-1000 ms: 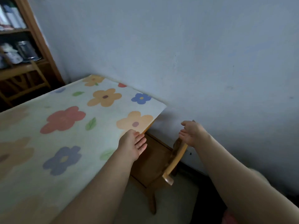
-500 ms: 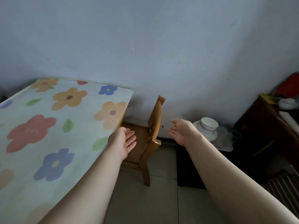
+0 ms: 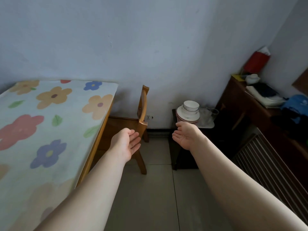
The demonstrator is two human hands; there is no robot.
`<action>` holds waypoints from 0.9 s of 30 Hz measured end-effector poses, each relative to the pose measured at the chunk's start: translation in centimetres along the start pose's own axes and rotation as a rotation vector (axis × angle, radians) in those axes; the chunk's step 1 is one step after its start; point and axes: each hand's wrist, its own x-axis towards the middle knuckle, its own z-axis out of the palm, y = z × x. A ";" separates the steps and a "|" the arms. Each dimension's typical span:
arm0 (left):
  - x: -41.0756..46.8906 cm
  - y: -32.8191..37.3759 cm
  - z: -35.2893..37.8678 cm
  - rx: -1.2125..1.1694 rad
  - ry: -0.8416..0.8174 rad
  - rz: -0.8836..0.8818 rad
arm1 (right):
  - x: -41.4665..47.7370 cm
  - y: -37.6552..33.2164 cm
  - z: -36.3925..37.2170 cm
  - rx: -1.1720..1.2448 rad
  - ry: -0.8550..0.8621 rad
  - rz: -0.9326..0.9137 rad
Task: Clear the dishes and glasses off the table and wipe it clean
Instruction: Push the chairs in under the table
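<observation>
The table (image 3: 50, 124) with its flowered cloth fills the left side; no dishes show on the part in view. A white bowl (image 3: 191, 105) sits on a stack of plates (image 3: 188, 115) on a low dark stand by the wall, with clear glasses (image 3: 210, 115) beside them on a tray. My left hand (image 3: 127, 144) hangs open, palm inward, past the table's right edge, over the chair seat. My right hand (image 3: 185, 136) is open, palm up, just in front of the plate stack. Both hands hold nothing.
A wooden chair (image 3: 141, 117) is tucked at the table's right end. A dark wooden cabinet (image 3: 250, 114) at the right carries a red bag (image 3: 256, 61), papers and a blue bag (image 3: 296, 104). A slatted rack (image 3: 270, 165) leans below it. Tiled floor lies between.
My view has swung right, bringing the stand with dishes and the cabinet into sight. My right hand left the chair back and both hands moved off the table toward the stand.
</observation>
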 end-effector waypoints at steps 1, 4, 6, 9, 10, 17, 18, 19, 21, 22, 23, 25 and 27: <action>-0.6 -0.2 -0.1 0.008 -0.012 0.009 | -0.8 0.2 -0.4 0.014 0.005 -0.002; -2.5 -0.6 -0.8 0.032 -0.049 0.031 | -3.8 1.0 -1.4 0.024 0.034 -0.043; -3.9 -0.8 -1.6 0.042 -0.088 0.039 | -5.9 1.7 -1.8 0.033 0.057 -0.068; -6.2 -1.2 -3.6 0.057 -0.154 0.038 | -9.1 3.6 -2.2 0.064 0.097 -0.105; -7.2 -1.4 -4.7 0.071 -0.169 0.039 | -10.4 4.6 -2.2 0.081 0.110 -0.117; -12.1 -5.5 -11.9 0.156 -0.207 -0.046 | -18.4 13.6 -2.8 0.117 0.193 -0.099; -12.7 -6.4 -12.4 0.169 -0.214 -0.068 | -19.4 14.8 -3.2 0.118 0.207 -0.090; -13.3 -7.2 -12.8 0.178 -0.222 -0.087 | -20.3 16.0 -3.7 0.121 0.224 -0.079; -14.8 -8.9 -13.3 0.214 -0.252 -0.119 | -22.2 18.0 -5.2 0.144 0.271 -0.076; -15.8 -9.8 -13.3 0.237 -0.272 -0.132 | -23.5 18.9 -6.4 0.168 0.295 -0.082; -16.1 -10.2 -13.3 0.247 -0.284 -0.134 | -24.1 19.4 -7.0 0.181 0.309 -0.083; -17.9 -11.8 -12.7 0.271 -0.314 -0.154 | -26.3 20.6 -9.8 0.215 0.382 -0.081; -19.5 -13.1 -12.0 0.296 -0.334 -0.163 | -27.8 21.4 -12.3 0.231 0.420 -0.086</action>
